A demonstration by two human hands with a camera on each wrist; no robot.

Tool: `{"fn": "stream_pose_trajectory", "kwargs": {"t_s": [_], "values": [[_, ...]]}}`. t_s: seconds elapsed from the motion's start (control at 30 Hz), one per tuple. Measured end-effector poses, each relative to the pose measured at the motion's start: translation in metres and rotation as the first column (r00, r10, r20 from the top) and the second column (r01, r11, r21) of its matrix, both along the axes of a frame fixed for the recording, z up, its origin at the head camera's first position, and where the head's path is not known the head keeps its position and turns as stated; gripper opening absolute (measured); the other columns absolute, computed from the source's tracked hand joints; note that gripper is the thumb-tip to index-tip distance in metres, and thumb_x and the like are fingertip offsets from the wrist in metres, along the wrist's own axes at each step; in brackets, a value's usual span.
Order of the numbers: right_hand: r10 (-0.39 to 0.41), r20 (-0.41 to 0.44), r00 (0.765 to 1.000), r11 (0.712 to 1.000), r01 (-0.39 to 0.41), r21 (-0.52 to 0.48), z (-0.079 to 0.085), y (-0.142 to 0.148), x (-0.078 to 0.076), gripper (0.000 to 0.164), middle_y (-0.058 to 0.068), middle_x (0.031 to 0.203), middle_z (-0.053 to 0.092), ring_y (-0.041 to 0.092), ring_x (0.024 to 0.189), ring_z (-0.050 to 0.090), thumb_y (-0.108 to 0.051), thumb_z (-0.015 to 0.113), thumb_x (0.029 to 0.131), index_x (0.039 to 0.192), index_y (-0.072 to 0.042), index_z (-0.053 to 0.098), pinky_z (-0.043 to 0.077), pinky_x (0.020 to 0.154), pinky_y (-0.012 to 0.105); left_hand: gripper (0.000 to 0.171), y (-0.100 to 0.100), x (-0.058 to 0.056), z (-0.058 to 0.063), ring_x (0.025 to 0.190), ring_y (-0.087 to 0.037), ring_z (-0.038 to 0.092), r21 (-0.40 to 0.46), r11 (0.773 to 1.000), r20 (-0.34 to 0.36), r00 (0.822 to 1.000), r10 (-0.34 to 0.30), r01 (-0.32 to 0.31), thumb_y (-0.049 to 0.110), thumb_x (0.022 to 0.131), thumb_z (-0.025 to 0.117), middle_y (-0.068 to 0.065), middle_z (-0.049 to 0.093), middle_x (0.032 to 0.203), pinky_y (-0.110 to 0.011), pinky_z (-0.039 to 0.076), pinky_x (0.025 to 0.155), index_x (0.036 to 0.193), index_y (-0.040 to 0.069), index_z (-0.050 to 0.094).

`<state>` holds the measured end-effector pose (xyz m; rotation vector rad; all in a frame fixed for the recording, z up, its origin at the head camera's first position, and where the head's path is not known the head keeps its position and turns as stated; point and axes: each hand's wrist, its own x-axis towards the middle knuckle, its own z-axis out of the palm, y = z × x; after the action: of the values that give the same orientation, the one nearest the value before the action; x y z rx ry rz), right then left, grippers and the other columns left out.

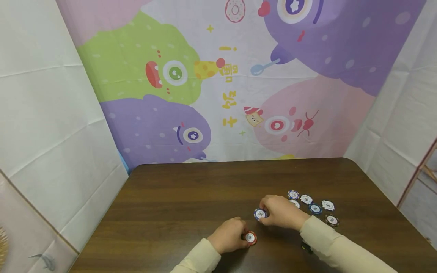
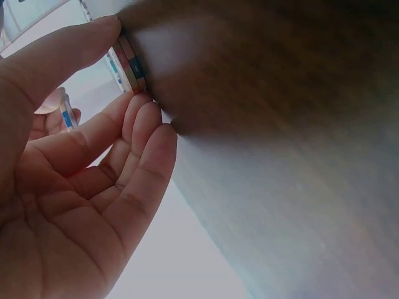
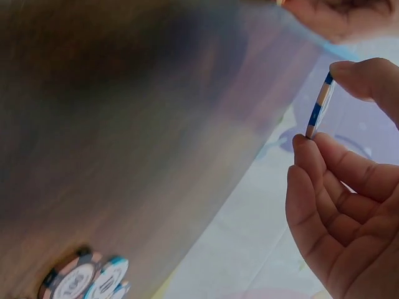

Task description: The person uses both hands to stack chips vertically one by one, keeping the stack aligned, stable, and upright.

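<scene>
My left hand grips a small stack of poker chips by the edges, thumb on one side and fingers on the other. A red chip marked 5 tops that stack, and the left wrist view shows the layered chip edges between thumb and fingertips. Just to the right and farther from me, my right hand pinches one blue-and-white chip marked 10. In the right wrist view, this chip appears edge-on between thumb and fingertips, apart from the left hand's stack.
Several loose chips lie right of my right hand, among them a blue chip, a white chip, a dark blue chip and a black chip. Another dark chip is partly hidden by my right sleeve. The brown table meets a cartoon-print cloth behind.
</scene>
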<state>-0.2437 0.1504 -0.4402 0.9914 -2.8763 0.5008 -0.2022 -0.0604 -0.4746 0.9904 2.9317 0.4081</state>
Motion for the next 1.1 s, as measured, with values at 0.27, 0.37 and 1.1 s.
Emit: {"fn": "stream_pose_trajectory", "kwargs": {"t_s": [0.27,0.37,1.1], "values": [[0.066,0.036,0.997,0.998,-0.067,0.019,0.000,-0.011,0.015,0.027,-0.006,0.083,0.059,0.003,0.066,0.046,-0.028,0.079,0.075,0.090,-0.009,0.066,0.042,0.060,0.023,0.022,0.000,0.000,-0.001,0.066,0.000,0.039,0.016,1.000,0.015,1.000,-0.018,0.018,0.029,0.075,0.083,0.011,0.056,0.069,-0.015,0.036,0.059,0.078,0.015,0.067],[0.089,0.069,0.994,0.996,-0.091,0.023,-0.001,-0.014,0.019,0.027,-0.006,0.083,0.059,0.002,0.066,0.045,-0.027,0.079,0.075,0.091,-0.010,0.067,0.042,0.059,0.021,0.023,0.000,0.000,-0.001,0.066,0.000,0.039,0.025,1.000,0.037,0.999,-0.014,0.013,0.030,0.076,0.083,0.011,0.056,0.070,-0.016,0.036,0.059,0.080,0.015,0.067],[0.152,0.026,0.988,0.987,-0.154,0.054,-0.018,-0.031,0.030,0.023,-0.012,0.077,0.052,-0.001,0.064,0.041,-0.028,0.080,0.069,0.081,-0.016,0.064,0.038,0.057,0.019,0.025,0.002,0.001,0.003,0.067,-0.002,0.043,0.003,1.000,0.037,0.999,0.020,-0.020,0.024,0.070,0.085,0.010,0.059,0.073,-0.018,0.041,0.060,0.083,0.015,0.066]]}}
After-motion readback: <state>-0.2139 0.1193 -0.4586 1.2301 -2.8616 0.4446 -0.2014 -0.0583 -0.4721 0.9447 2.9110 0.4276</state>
